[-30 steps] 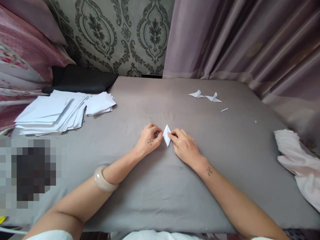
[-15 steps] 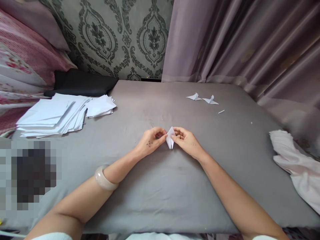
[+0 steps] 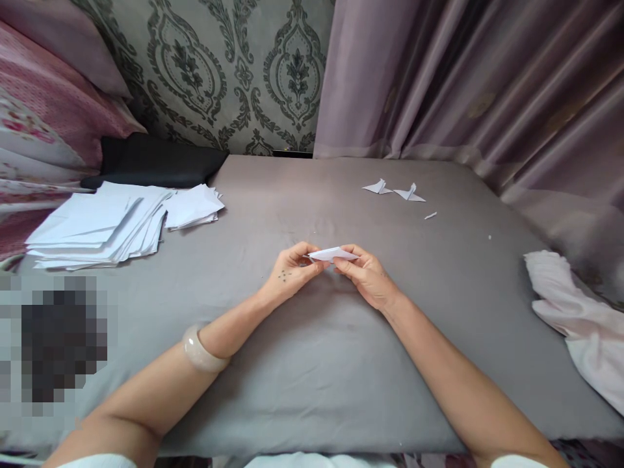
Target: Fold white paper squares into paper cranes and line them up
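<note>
Between my two hands is a small piece of folded white paper (image 3: 333,253), held a little above the grey cloth and lying sideways. My left hand (image 3: 294,270) pinches its left end, thumb in front and fingers behind. The right end is gripped by my right hand (image 3: 366,273), its thumb pressed on the near edge. Fingers partly hide both ends of the paper. Two folded paper cranes (image 3: 377,187) rest side by side farther back on the right, beyond my right hand.
Stacked white paper sheets (image 3: 97,224) lie at the left, beside a smaller pile of paper squares (image 3: 195,207). A black cover (image 3: 160,162) sits behind them. A thin paper scrap (image 3: 430,216) lies near the cranes. Whitish cloth (image 3: 575,299) is bunched at the right edge.
The folded paper has turned from upright, with its point up and two split tips down, to lying sideways. Both hands have shifted their grip to its ends.
</note>
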The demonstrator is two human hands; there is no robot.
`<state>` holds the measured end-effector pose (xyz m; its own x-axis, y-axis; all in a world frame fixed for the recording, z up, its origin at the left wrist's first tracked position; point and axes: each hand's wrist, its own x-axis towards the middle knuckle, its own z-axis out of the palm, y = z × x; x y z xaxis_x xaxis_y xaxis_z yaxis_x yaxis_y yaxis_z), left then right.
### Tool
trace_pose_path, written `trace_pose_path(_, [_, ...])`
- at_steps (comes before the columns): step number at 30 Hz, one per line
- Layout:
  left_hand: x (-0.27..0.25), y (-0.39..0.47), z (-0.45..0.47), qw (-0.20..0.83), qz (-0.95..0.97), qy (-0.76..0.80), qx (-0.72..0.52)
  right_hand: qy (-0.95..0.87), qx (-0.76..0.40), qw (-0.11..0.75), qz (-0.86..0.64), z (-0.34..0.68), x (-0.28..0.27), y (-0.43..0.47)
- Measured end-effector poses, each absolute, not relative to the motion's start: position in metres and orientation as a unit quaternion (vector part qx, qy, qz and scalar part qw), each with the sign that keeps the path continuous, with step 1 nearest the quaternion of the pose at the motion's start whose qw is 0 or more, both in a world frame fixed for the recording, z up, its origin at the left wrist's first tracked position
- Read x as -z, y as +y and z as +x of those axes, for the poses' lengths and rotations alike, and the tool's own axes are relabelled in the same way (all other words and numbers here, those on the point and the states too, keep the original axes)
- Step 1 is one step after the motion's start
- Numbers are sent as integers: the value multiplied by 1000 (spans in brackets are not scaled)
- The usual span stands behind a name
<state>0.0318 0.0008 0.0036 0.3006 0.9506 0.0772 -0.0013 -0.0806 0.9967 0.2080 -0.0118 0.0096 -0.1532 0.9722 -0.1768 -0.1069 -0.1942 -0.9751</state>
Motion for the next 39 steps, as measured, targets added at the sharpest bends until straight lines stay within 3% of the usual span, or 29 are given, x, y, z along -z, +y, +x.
trace_pose_path(4, [-5, -2, 29, 421, 678, 403, -448, -572, -473, 458, -489, 206, -4, -11])
trace_pose_path(7, [-3, -5, 25, 235, 781, 386, -430, -678, -272, 479, -486, 205, -3, -13])
trace_pose_path(10, [-2, -6, 20, 50, 854, 367, -365, -752, -119, 431, -485, 205, -3, -17])
trace_pose_path(13, [-6, -6, 18, -27, 872, 380, -306, -798, -62, 361, -479, 204, -3, -21])
trace_pose_path(20, [-12, -9, 22, -60, 893, 352, -273, -833, 85, 270, -476, 205, -6, -22])
trace_pose_path(24, [-6, -8, 22, -82, 907, 334, -244, -853, 103, 218, -463, 205, -3, -22])
trace_pose_path(30, [4, -5, 17, 37, 932, 298, -201, -874, -15, 136, -466, 215, -4, -29])
trace_pose_path(35, [9, 4, 9, 178, 908, 299, -235, -862, -112, 121, -480, 225, -19, -37])
trace_pose_path(39, [10, 9, 9, 211, 896, 299, -252, -847, -178, 119, -487, 229, -28, -36])
